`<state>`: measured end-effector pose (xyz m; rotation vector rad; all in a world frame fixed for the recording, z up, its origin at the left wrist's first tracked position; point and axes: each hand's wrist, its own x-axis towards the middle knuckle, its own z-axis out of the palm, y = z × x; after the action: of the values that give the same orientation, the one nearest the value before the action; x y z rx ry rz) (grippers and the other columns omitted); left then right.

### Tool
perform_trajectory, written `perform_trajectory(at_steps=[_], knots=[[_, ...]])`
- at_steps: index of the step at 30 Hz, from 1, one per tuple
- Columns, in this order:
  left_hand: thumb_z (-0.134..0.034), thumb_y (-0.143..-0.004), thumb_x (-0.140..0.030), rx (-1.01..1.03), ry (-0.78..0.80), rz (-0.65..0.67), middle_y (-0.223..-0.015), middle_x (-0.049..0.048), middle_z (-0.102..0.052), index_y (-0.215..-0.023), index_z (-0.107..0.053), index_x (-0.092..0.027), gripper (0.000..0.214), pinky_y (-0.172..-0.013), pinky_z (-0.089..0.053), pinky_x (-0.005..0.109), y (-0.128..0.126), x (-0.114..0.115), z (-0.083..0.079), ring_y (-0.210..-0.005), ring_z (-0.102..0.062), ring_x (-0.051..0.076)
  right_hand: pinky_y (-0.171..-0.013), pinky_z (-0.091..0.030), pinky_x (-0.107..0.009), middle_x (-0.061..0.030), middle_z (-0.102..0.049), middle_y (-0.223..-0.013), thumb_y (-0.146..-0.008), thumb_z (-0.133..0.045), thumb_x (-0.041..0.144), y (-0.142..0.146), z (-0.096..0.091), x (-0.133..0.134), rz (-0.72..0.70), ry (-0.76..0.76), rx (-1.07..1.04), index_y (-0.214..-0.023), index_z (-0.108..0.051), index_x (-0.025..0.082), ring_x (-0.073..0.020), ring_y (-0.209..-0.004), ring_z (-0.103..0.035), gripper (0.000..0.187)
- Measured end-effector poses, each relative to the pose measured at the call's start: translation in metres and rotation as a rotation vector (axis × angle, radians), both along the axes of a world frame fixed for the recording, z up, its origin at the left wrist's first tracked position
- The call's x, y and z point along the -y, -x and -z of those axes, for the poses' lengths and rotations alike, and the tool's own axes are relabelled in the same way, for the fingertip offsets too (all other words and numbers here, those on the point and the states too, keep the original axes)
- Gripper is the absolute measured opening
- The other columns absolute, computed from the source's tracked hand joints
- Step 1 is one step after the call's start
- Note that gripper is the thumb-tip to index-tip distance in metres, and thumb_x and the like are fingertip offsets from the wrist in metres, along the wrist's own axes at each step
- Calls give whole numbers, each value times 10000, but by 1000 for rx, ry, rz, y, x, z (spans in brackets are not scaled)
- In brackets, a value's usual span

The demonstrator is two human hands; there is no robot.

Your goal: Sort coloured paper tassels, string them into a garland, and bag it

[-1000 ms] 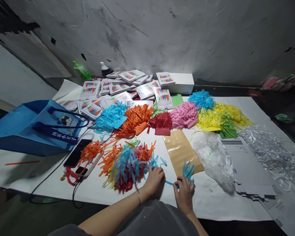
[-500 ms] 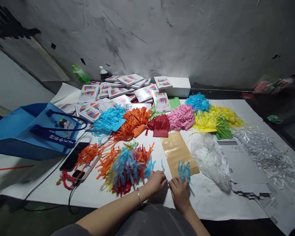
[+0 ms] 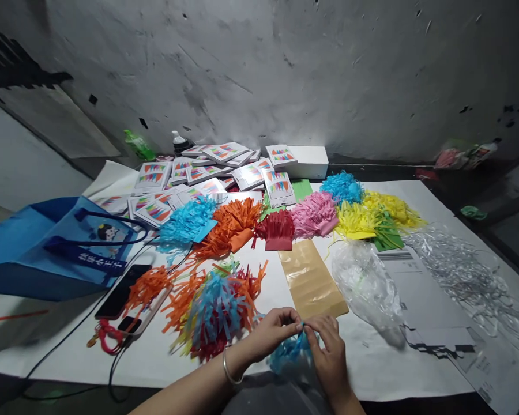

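Note:
Both hands meet at the front of the table, pinching the narrow middle of a blue paper tassel (image 3: 290, 353). Its fringe hangs below the fingers. My left hand (image 3: 273, 333), with a silver bangle at the wrist, holds the tassel's top from the left, thumb and forefinger together. From the right, my right hand (image 3: 327, 349) grips the same spot between thumb and fingers. Left of my hands lies a pile of finished-looking mixed tassels (image 3: 218, 308) in blue, red, orange and yellow. A brown paper envelope (image 3: 313, 279) lies just beyond my hands.
Fringed paper bundles stand in a row behind, including red (image 3: 279, 230), pink (image 3: 315, 213) and yellow (image 3: 358, 219). Small printed boxes (image 3: 225, 151) are heaped by the wall. A blue bag (image 3: 38, 248) and phone (image 3: 123, 291) are left; clear plastic (image 3: 367, 285) and silver strips (image 3: 454, 262) are right.
My hands have come closer together and lifted slightly. The blue strips, spread to both sides before, now hang together below my fingers. The view has tilted up a little.

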<state>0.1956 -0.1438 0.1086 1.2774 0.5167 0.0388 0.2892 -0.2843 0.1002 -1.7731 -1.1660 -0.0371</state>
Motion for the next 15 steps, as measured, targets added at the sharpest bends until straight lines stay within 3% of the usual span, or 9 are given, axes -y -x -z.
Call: perform_trajectory(at_steps=[2, 5, 11, 15], knots=[[-749, -683, -511, 27, -35, -74, -654, -7, -581, -729, -656, -130, 395, -622, -374, 223, -3, 5, 0, -644, -485, 119, -804, -504, -333, -18, -708, -893, -911, -543, 243, 2, 2, 0, 17, -30, -73, -991, -653, 253, -178, -852, -658, 136], [-689, -741, -530, 13, -112, -52, -699, 31, -652, -736, -692, -137, 393, -669, -430, 257, -6, 6, -4, -687, -553, 157, -787, -530, -329, -17, -712, -881, -903, -561, 213, 2, 6, 3, 64, -71, -86, -1006, -665, 264, -189, -877, -663, 155], [-577, -873, -392, 122, -633, 83, -767, 54, -666, -781, -670, -184, 246, -688, -460, 263, -15, 3, -18, -719, -586, 167, -836, -532, -390, -68, -704, -972, -916, -517, 173, -1, 16, 6, 127, -75, 119, -1213, -567, 229, -223, -930, -657, 306], [-466, -929, -331, 128, -840, 146, -785, 54, -611, -810, -586, -200, 214, -647, -441, 259, -33, 7, -15, -709, -550, 162, -807, -545, -371, -63, -698, -919, -954, -428, 254, -2, 30, 2, 210, 1, -47, -1025, -608, 248, -218, -875, -666, 194]])
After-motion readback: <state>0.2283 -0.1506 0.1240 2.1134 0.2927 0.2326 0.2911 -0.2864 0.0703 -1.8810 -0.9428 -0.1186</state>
